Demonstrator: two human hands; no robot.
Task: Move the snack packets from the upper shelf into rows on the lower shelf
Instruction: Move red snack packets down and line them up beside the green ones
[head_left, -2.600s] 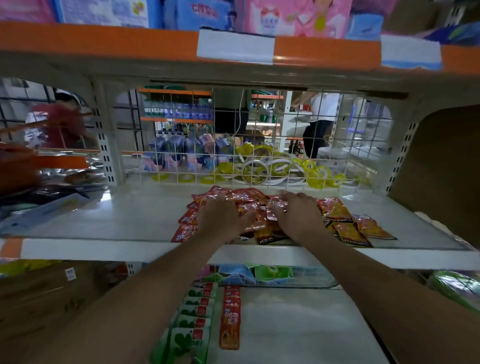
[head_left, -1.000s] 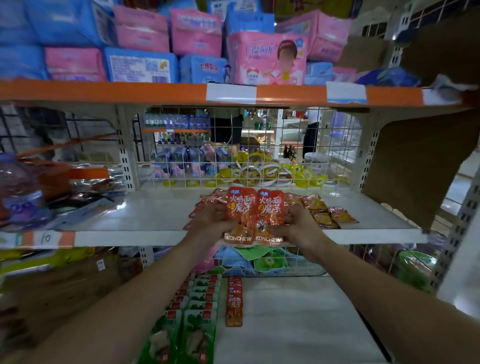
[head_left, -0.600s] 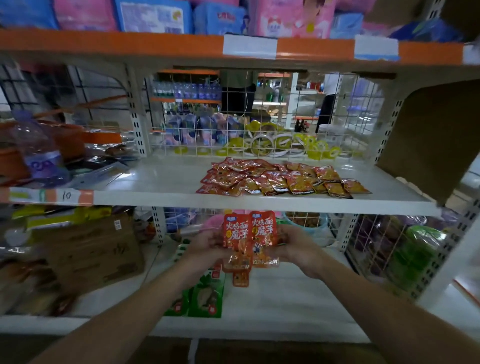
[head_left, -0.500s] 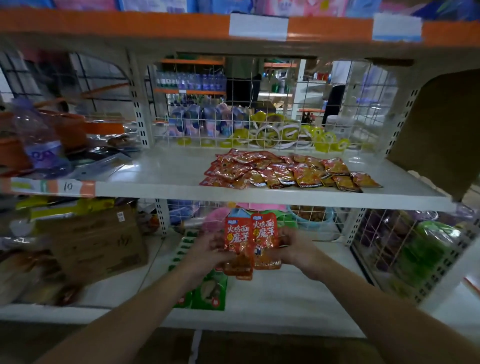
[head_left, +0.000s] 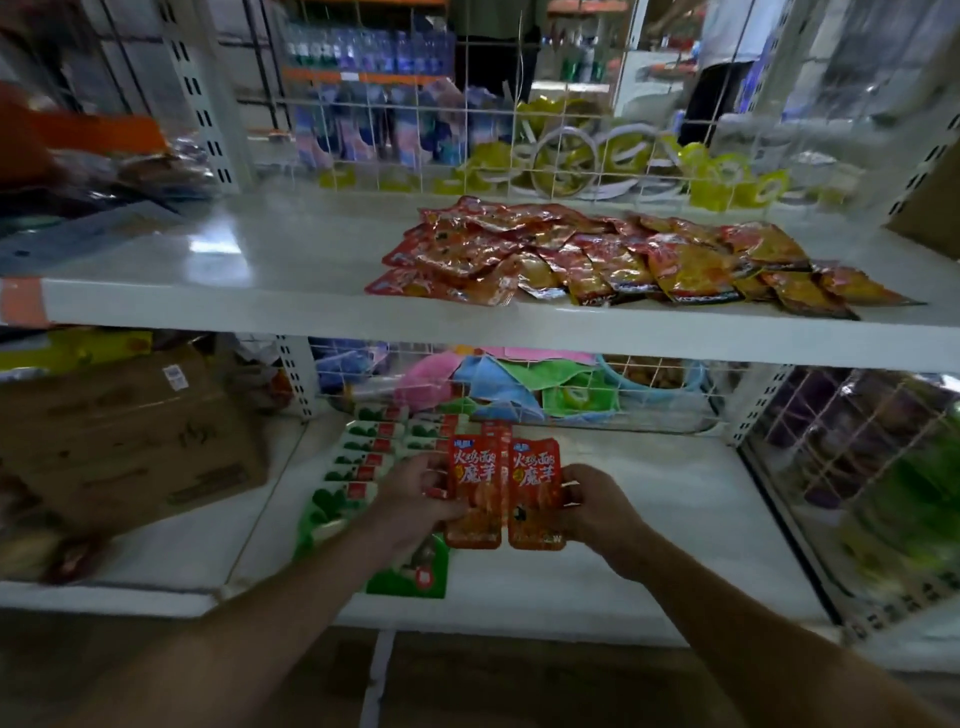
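A loose heap of red and orange snack packets (head_left: 613, 260) lies on the white upper shelf (head_left: 260, 306). Over the lower shelf (head_left: 649, 493) I hold two red packets upright, side by side. My left hand (head_left: 415, 493) grips the left red packet (head_left: 474, 493) by its left edge. My right hand (head_left: 597, 504) grips the right red packet (head_left: 535, 493) by its right edge. Behind them a short row of red packets (head_left: 493, 434) lies flat on the lower shelf, mostly hidden by the held ones.
Two rows of green and white packets (head_left: 363, 467) lie on the lower shelf left of my hands. A cardboard box (head_left: 119, 441) stands at the left. White wire mesh (head_left: 571, 395) backs both shelves. Green bagged goods (head_left: 893, 499) fill the right bay.
Both hands lifted two red packets off the upper shelf heap and carried them down in front of the lower shelf. My view dropped lower with them.
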